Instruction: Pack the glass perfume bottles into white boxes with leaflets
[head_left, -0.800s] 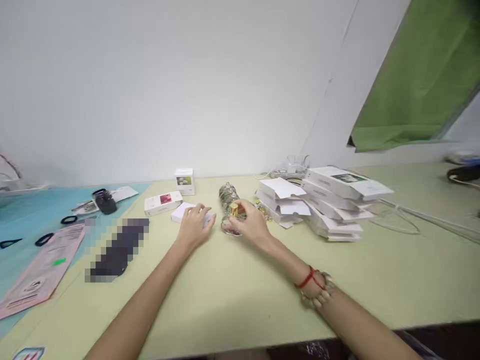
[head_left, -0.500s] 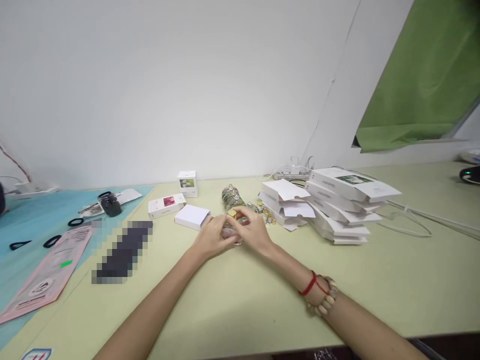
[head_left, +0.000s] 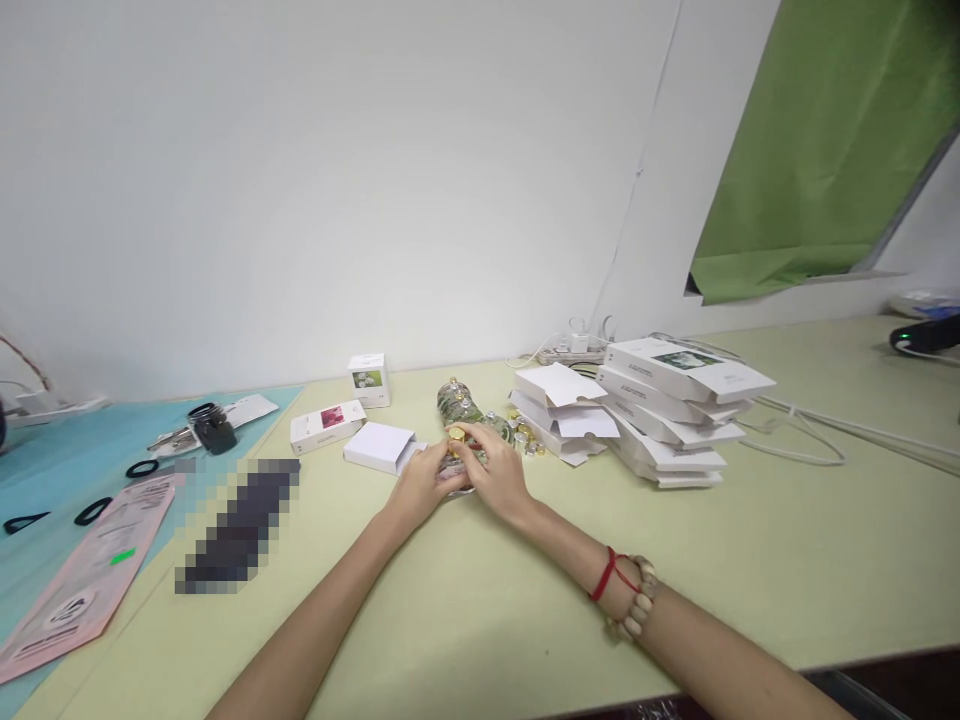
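Observation:
Close together above the table, both hands close round a small glass bottle [head_left: 454, 464] with a gold cap [head_left: 456, 435] on top. My left hand [head_left: 420, 488] wraps the bottle's near left side. From the right, my right hand [head_left: 496, 474] curls its thumb and fingers about the cap and upper part. Fingers cover much of the bottle, and what fills it is unclear. Just behind stand several similar glass bottles [head_left: 454, 399] with greenish contents. Loose gold and silver caps [head_left: 527, 437] lie right of them.
An opened white box [head_left: 379, 446], a box with a red picture [head_left: 328, 427] and an upright box [head_left: 368, 381] stand left. Stacked open white boxes [head_left: 667, 420] rise at right. Further left are a black jar [head_left: 212, 428] and a pink packet [head_left: 94, 580].
The camera view has shifted slightly, so the objects sit a little further left. Both hands stay on the bottle, with the right fingers moved slightly about the gold cap.

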